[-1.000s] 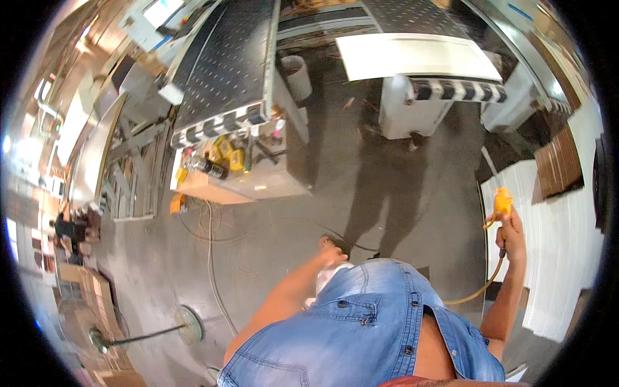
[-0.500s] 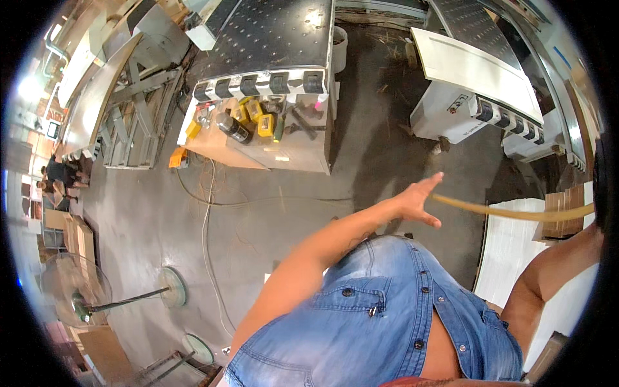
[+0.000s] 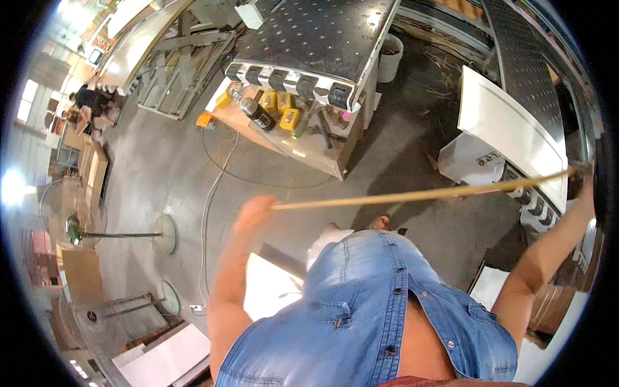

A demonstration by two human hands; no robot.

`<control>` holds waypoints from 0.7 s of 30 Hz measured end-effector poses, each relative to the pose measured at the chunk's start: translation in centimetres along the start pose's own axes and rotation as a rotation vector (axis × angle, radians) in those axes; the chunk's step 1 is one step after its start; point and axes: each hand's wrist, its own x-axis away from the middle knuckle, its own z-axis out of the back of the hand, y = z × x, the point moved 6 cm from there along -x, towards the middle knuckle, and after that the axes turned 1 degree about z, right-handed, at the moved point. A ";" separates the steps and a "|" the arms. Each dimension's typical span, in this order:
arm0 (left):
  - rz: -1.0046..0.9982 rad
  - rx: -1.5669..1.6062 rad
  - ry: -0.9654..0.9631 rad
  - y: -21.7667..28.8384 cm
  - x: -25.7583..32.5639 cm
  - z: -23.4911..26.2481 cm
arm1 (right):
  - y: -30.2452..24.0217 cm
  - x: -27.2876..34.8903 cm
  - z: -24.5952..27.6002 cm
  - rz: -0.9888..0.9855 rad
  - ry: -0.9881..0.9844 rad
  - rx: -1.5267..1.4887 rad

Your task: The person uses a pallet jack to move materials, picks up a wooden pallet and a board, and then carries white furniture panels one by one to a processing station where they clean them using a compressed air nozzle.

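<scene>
A long tan hose (image 3: 400,198) is pulled nearly straight across in front of my body. My left hand (image 3: 258,211), slightly blurred, is closed around its left end, out over the floor. At the far right, beside the rim of the picture, my right hand (image 3: 585,188) is raised by the other end of the hose. A small dark piece shows there, but the fingers are mostly cut off by the dark rim, so their grip is unclear.
Ahead stands a workbench with a black studded top (image 3: 309,42); its lower shelf holds a dark bottle (image 3: 256,114), yellow boxes (image 3: 289,119) and tools. A white panel (image 3: 509,119) stands at right. Two fans (image 3: 165,233) stand left, near a floor cable (image 3: 209,200). People work far left.
My left hand was open with fingers spread near the hose; it has moved left and closed on it. The sagging hose is now stretched straight. My right hand has risen, and the view has turned.
</scene>
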 end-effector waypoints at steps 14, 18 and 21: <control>1.092 -0.651 0.952 -27.1 21.6 41.7 | 32.8 8.1 -32.4 -0.759 -0.603 -0.447; 0.989 -0.497 0.815 -34.4 13.0 31.8 | 35.7 9.1 -42.5 -0.881 -0.592 -0.484; 0.797 -0.233 0.533 -38.1 2.7 15.7 | 36.4 8.7 -51.3 -0.966 -0.668 -0.528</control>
